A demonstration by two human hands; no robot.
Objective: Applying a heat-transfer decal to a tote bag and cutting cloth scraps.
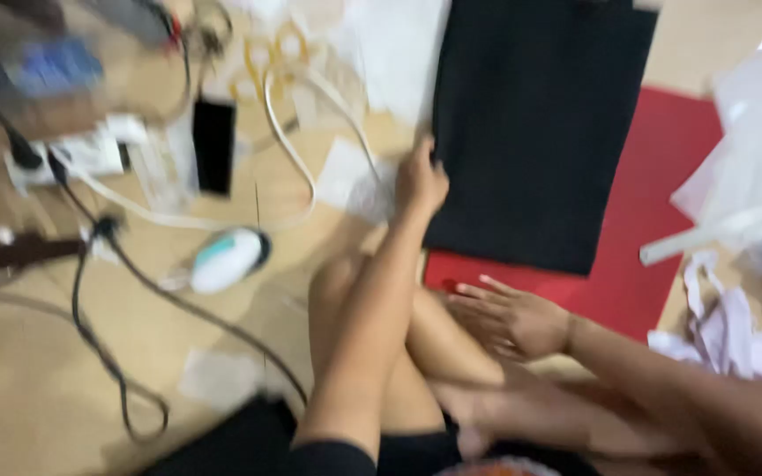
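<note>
Black fabric (535, 123) lies flat on the floor (37, 388), a dark rectangle spread partly over a red sheet (663, 194) that shows along its lower and right edges. The left hand (420, 183) rests at the fabric's left edge, its fingers (425, 152) curled onto the cloth's border; the picture is too blurred to tell whether they pinch it or only press on it. The right hand (509, 319) lies open and flat, fingers spread, on the near edge of the red sheet just below the fabric's lower left corner, holding nothing. The person's bare knee (337, 282) sits between the two arms. To the left on the floor are a white and teal handheld device (227, 258), a black phone (213, 145), a white power strip (72, 159) and looping black and white cables (125, 353). Crumpled clear plastic (760, 141) and pale cloth scraps (734, 335) lie at the right.
</note>
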